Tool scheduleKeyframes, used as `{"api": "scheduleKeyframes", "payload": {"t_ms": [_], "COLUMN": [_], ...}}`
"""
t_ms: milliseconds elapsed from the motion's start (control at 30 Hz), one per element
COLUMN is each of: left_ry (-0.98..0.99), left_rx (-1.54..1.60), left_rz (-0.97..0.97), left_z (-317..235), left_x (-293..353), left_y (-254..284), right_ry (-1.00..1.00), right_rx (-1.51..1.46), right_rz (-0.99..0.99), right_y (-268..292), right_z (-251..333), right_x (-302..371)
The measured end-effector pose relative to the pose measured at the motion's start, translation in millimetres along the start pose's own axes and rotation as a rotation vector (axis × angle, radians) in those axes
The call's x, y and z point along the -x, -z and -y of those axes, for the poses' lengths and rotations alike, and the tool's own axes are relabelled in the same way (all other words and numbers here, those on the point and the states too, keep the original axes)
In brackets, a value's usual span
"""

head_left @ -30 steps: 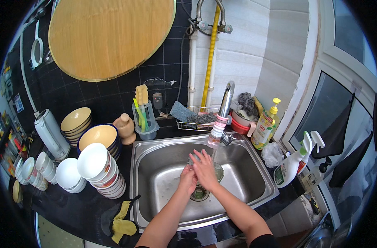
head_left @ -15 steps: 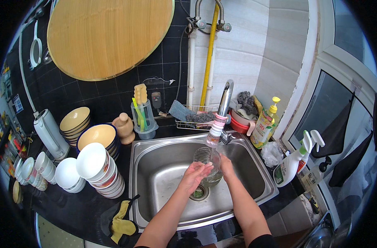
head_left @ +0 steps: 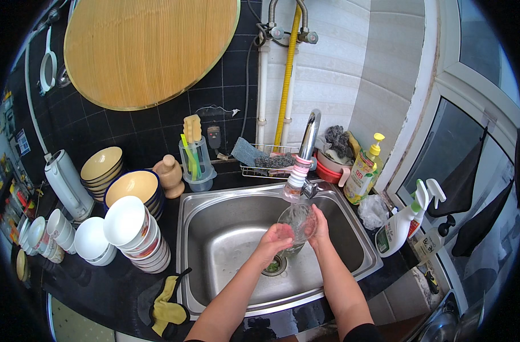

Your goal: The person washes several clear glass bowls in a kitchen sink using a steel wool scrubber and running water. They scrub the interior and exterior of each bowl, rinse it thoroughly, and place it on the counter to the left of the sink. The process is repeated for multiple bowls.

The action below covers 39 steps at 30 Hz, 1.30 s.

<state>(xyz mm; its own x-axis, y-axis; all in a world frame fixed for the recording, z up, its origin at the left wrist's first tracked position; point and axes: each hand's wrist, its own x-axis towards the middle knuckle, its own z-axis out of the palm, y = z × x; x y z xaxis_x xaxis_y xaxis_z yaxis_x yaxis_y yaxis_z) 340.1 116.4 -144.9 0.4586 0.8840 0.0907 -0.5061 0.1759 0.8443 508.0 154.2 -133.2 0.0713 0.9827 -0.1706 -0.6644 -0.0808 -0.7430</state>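
Over the sink [head_left: 214,242], a clear glass bowl [head_left: 297,219] is tilted under the faucet [head_left: 301,171], with water running into it. My left hand [head_left: 276,238] grips its near left side, palm partly turned up. On the opposite side my right hand [head_left: 319,226] has its fingers along the rim. Some glass shows below the bowl, and I cannot tell if it is the same piece. Beneath my hands the drain [head_left: 274,265] has green scraps in it.
White bowls [head_left: 137,233] stand stacked left of the sink, near a yellow and black glove [head_left: 170,308]. Behind them are cream bowls [head_left: 133,191], a wooden mortar [head_left: 170,176] and a utensil holder [head_left: 197,165]. At right stand a soap bottle [head_left: 365,174] and a spray bottle [head_left: 399,225].
The glass bowl has shifted a little right and tilted, its opening now under the stream. My right hand has moved up its side; my left hand has followed slightly right.
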Motion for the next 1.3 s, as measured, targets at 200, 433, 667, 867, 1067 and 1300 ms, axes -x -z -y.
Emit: {"api": "scheduleKeyframes", "payload": {"t_ms": [200, 433, 667, 867, 1067, 1300], "left_ry": [0.100, 0.074, -0.010, 0.067, 0.301, 0.153], "left_rx": [0.163, 0.547, 0.644, 0.641, 0.101, -0.104], "left_rz": [-0.154, -0.144, -0.127, -0.178, -0.205, -0.457], "left_z": [1, -9, -18, 6, 5, -11], "left_x": [-3, 0, 6, -6, -3, -1], "left_y": [11, 16, 13, 31, 17, 2], "right_ry": [0.098, 0.070, -0.069, -0.074, 0.031, 0.256], "right_rx": [0.195, 0.347, 0.287, 0.103, 0.046, 0.638], "right_rz": [-0.016, 0.202, 0.383, 0.521, 0.362, 0.441], "right_y": [-7, -19, -26, -37, -17, -14], "right_z": [-7, -11, -17, -10, 3, -6], "right_x": [1, 12, 15, 24, 11, 14]}}
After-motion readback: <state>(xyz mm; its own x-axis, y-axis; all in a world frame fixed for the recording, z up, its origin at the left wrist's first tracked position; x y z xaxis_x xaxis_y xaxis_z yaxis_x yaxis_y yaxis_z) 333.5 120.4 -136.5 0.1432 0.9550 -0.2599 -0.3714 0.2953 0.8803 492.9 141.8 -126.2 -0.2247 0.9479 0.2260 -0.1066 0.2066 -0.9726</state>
